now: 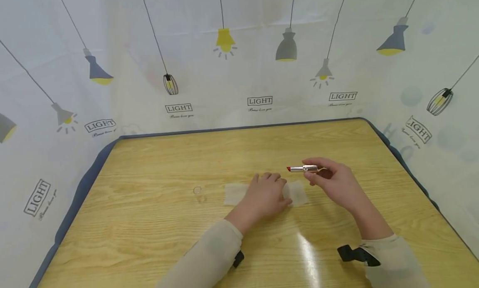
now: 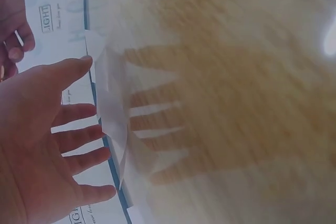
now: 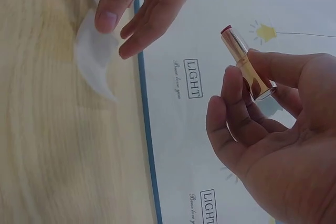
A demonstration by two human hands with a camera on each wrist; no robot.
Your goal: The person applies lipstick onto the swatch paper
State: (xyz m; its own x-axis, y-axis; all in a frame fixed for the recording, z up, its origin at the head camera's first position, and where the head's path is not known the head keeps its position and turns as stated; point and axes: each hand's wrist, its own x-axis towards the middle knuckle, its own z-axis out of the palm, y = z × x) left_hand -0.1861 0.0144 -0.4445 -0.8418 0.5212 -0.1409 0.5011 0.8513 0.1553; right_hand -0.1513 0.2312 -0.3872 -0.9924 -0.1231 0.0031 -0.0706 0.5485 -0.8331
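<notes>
While the right hand (image 1: 337, 183) is pinching the lipstick (image 1: 303, 168) near the sheet's right end, raised off the table (image 1: 157, 234), its long axis is running crosswise, bared red tip pointing left. Left hand (image 1: 263, 195) is reaching over the white sheet (image 1: 235, 194), fingers apart, gripping nothing; contact unclear.

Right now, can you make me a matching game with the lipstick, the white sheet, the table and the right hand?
Things:
1. lipstick
2. white sheet
3. table
4. right hand

Matches:
A. yellowish, with a wood-grain look
B. pinching something shiny
C. red-tipped, with a metallic case
D. below the left hand

Right pairs: 1-C, 2-D, 3-A, 4-B
</notes>
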